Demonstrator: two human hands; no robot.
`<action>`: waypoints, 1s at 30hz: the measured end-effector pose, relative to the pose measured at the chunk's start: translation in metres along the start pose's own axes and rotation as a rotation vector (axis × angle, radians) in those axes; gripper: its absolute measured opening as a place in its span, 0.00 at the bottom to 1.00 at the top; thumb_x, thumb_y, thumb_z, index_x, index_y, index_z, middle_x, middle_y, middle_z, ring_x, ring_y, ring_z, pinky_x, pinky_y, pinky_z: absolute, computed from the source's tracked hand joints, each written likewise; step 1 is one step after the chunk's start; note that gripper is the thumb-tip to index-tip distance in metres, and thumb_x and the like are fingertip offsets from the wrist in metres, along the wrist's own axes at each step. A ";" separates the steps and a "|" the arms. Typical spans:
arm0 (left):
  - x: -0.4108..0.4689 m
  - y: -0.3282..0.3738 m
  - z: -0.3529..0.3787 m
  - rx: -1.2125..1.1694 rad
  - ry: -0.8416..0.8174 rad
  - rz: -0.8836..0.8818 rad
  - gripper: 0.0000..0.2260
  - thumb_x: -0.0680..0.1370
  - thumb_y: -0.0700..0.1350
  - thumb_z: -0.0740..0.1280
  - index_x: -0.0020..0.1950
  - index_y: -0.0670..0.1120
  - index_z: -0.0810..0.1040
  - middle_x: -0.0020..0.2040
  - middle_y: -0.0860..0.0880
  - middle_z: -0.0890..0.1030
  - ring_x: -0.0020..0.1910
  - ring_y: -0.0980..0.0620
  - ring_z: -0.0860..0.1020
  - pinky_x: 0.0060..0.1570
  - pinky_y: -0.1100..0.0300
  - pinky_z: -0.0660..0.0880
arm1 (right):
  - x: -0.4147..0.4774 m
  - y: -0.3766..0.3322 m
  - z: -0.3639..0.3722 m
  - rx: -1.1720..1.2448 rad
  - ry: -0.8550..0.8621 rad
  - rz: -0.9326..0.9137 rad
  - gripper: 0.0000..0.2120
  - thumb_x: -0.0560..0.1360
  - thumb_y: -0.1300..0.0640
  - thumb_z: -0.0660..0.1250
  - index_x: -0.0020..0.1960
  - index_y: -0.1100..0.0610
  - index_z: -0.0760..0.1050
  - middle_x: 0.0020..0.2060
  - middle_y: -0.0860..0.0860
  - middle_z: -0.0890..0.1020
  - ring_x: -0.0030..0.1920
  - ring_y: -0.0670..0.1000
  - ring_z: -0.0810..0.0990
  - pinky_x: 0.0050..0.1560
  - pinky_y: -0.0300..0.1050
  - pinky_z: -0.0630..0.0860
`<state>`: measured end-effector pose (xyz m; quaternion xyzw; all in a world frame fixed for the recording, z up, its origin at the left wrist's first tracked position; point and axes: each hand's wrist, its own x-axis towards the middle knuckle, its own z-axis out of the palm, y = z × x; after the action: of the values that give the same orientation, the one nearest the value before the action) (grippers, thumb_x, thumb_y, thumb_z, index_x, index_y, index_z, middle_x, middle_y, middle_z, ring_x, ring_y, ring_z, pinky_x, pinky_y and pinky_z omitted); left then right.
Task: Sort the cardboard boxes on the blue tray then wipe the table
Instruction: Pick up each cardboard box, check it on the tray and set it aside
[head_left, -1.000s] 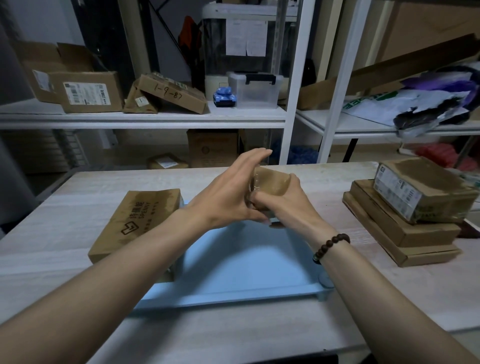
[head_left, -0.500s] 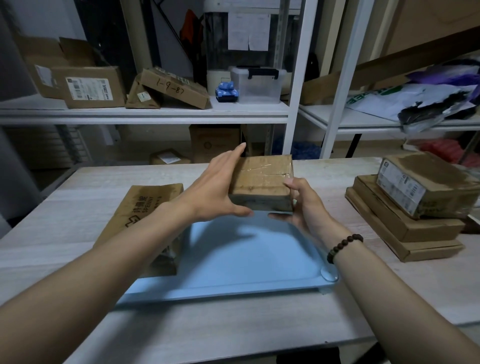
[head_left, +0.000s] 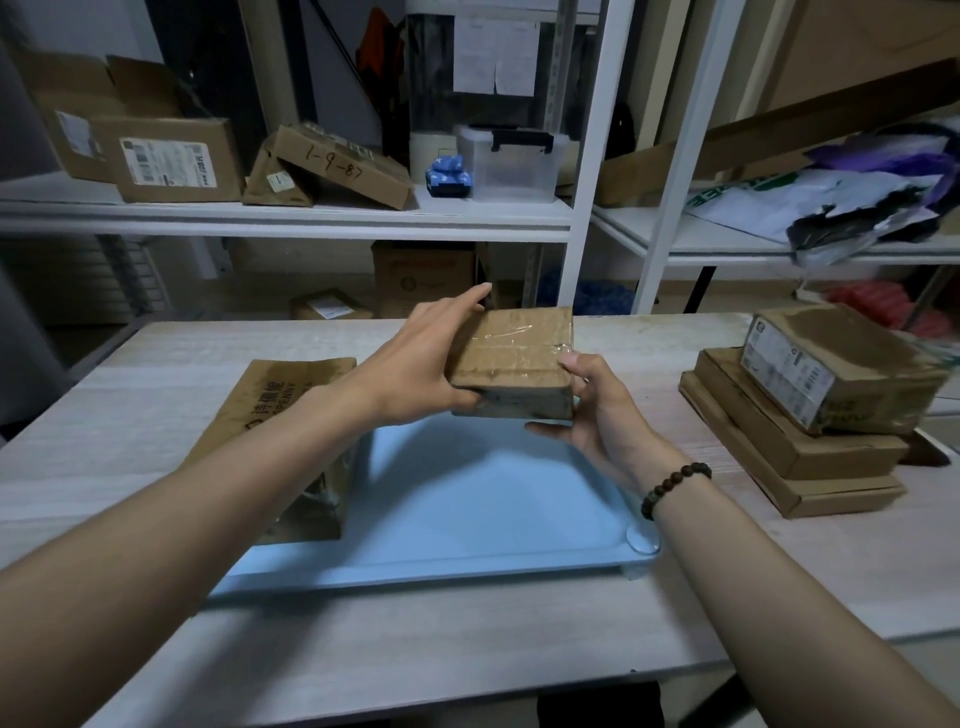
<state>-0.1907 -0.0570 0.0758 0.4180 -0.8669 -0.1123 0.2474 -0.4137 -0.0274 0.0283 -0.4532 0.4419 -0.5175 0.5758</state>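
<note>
Tray (head_left: 467, 519) on table (head_left: 467, 649), flat box (head_left: 291, 415) left (perhaps overlapping it), box stack (head_left: 810, 415) right

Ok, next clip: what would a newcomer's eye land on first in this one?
First, the small taped box, held at the far edge of the blue tray between the left hand and the right hand. Next come the stack of three boxes on the table to the right, and the flat printed box lying at the tray's left edge.
</note>
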 end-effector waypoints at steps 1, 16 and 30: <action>-0.001 0.002 -0.001 -0.001 -0.001 0.009 0.50 0.69 0.48 0.79 0.81 0.52 0.49 0.74 0.50 0.65 0.71 0.52 0.61 0.69 0.56 0.62 | -0.001 -0.001 0.001 -0.013 -0.014 0.005 0.42 0.62 0.37 0.70 0.72 0.55 0.70 0.65 0.59 0.80 0.64 0.59 0.79 0.50 0.50 0.82; -0.002 -0.001 -0.006 0.033 0.039 0.026 0.48 0.67 0.51 0.80 0.80 0.53 0.54 0.71 0.52 0.68 0.66 0.56 0.62 0.66 0.58 0.64 | -0.004 -0.008 0.001 -0.186 -0.016 0.004 0.39 0.61 0.35 0.72 0.67 0.51 0.72 0.61 0.52 0.81 0.61 0.54 0.80 0.57 0.57 0.82; 0.001 0.027 -0.015 -1.056 -0.247 -0.649 0.27 0.70 0.69 0.66 0.63 0.57 0.76 0.65 0.47 0.79 0.58 0.43 0.81 0.58 0.50 0.73 | -0.012 0.005 0.021 -0.391 0.180 -0.512 0.50 0.64 0.58 0.84 0.74 0.47 0.55 0.67 0.38 0.68 0.64 0.32 0.72 0.59 0.29 0.73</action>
<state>-0.2013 -0.0405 0.0993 0.4651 -0.5458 -0.6417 0.2719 -0.3935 -0.0138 0.0283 -0.6036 0.4538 -0.5889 0.2880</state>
